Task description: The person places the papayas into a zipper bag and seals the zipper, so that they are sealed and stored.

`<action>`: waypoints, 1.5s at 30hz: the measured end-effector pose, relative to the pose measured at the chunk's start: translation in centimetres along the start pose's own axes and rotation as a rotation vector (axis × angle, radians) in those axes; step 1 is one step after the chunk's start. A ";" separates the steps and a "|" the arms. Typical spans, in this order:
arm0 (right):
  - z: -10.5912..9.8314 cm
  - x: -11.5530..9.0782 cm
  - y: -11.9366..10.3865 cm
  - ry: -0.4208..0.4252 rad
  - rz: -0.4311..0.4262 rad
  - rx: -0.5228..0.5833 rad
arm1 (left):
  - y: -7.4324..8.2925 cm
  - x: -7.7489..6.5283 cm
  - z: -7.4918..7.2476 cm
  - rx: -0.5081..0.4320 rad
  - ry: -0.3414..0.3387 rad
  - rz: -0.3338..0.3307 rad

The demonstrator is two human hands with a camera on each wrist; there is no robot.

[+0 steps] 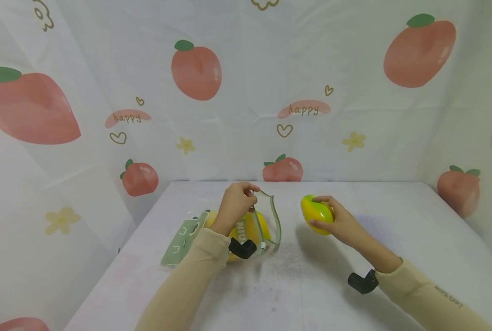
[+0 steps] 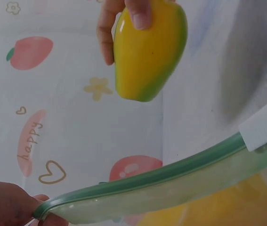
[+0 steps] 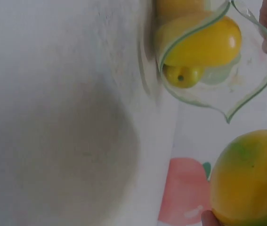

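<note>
A clear zip bag (image 1: pixel 274 216) with a green rim lies on its side, its mouth spread toward the right. My left hand (image 1: pixel 237 204) pinches the upper edge of that mouth. Inside the bag are yellow fruits (image 3: pixel 204 44); a smaller yellow one (image 3: pixel 184 76) shows below the big one in the right wrist view. To the right of the mouth, my right hand (image 1: pixel 339 220) grips a yellow-green mango (image 1: pixel 315 214) above the table, apart from the bag. A white slider (image 2: pixel 263 126) sits on the bag's green zip strip.
The white table (image 1: pixel 271 294) runs back to a hanging cloth (image 1: pixel 237 138) printed with peaches, which also covers both sides. The bag's green printed end (image 1: pixel 180 243) lies flat toward the left. Black wrist mounts (image 1: pixel 363 281) stick out from the sleeves.
</note>
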State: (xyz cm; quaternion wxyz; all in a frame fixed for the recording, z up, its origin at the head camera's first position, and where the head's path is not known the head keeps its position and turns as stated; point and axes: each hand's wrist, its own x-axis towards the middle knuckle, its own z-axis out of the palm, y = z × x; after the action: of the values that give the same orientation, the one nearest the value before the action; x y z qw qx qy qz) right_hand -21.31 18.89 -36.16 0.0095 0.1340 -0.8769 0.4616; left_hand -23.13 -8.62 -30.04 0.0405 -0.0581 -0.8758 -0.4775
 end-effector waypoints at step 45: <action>6.7 1.3 -0.8 -0.169 -0.048 0.083 | 0.1 0.3 0.1 0.034 0.001 0.026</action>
State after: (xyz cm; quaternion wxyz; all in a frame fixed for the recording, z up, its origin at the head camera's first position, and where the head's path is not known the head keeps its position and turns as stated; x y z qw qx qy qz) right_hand -21.68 12.75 -39.17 -0.0590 0.1939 -0.8512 0.4841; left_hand -23.45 -8.52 -29.98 0.0480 -0.0686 -0.8828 -0.4622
